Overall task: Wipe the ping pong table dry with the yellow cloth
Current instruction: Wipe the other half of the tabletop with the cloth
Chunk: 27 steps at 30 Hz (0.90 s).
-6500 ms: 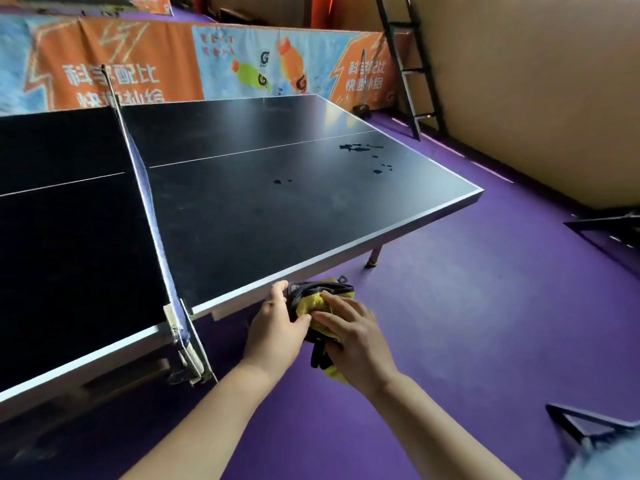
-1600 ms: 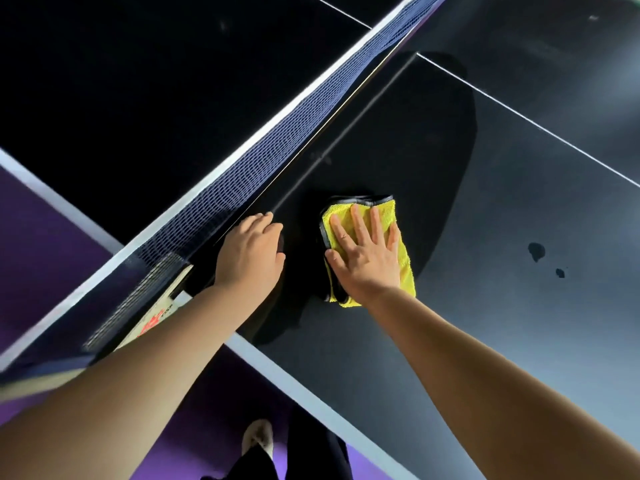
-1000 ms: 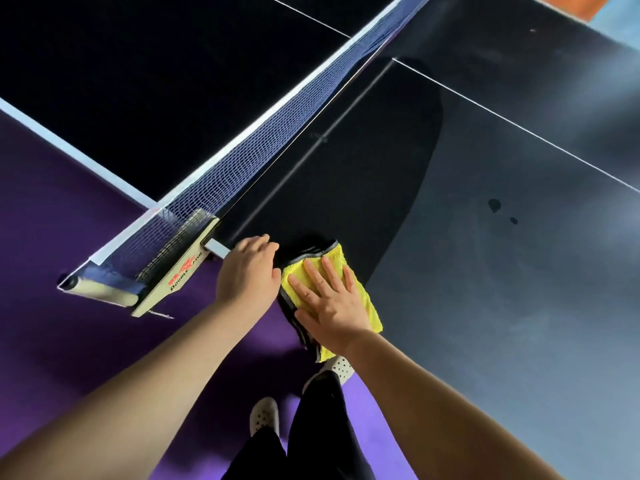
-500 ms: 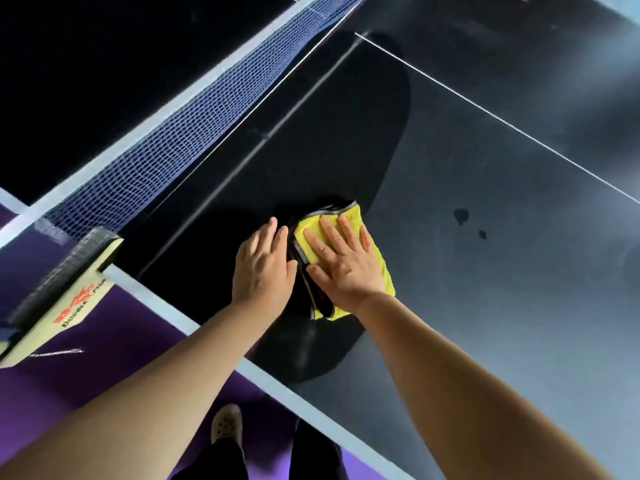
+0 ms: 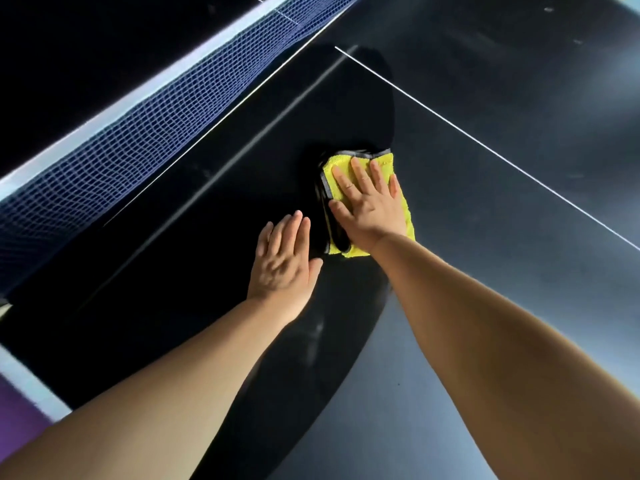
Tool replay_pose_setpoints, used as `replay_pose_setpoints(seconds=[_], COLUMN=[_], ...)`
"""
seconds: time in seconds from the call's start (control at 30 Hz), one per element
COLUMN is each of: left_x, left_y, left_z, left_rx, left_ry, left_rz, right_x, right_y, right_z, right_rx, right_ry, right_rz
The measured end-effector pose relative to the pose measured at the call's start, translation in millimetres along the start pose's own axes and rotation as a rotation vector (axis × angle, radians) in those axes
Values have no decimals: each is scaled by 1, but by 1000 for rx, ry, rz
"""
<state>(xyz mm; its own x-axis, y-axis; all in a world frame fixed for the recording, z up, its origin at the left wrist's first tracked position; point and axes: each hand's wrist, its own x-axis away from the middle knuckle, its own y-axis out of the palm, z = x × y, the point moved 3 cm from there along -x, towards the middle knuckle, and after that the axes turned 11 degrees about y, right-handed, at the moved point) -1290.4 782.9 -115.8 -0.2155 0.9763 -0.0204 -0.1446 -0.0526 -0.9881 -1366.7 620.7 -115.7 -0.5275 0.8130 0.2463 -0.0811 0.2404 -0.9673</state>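
The yellow cloth (image 5: 406, 216), folded with a grey-black trim, lies flat on the dark ping pong table (image 5: 502, 289). My right hand (image 5: 367, 202) presses down on it with spread fingers and covers most of it. My left hand (image 5: 282, 261) rests flat on the bare table surface just left of the cloth and nearer to me, with nothing in it. A dark shadow falls on the table around both hands.
The blue net (image 5: 138, 133) with its white top band runs diagonally at the left. A white centre line (image 5: 485, 147) crosses the table beyond the cloth. The table's white edge (image 5: 27, 386) and purple floor (image 5: 14, 424) show at the lower left.
My right hand has slid the cloth away from the table edge, farther onto the surface. My left hand trails behind it. The two dark drops right of the cloth no longer show.
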Motion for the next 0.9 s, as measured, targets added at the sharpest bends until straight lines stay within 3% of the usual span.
replay_pose_setpoints(seconds=[0.5,0.9], left_x=[-17,-19], left_y=[15,11], left_z=[-4,-2], left_rx=[-88,-106], left_ry=[18,14], left_rz=[-108,-56], right_x=[-183,-139], right_y=[-45,-38], right_z=[64,110], right_rx=[-31,-82], right_ry=[132,307], right_rz=[34,11])
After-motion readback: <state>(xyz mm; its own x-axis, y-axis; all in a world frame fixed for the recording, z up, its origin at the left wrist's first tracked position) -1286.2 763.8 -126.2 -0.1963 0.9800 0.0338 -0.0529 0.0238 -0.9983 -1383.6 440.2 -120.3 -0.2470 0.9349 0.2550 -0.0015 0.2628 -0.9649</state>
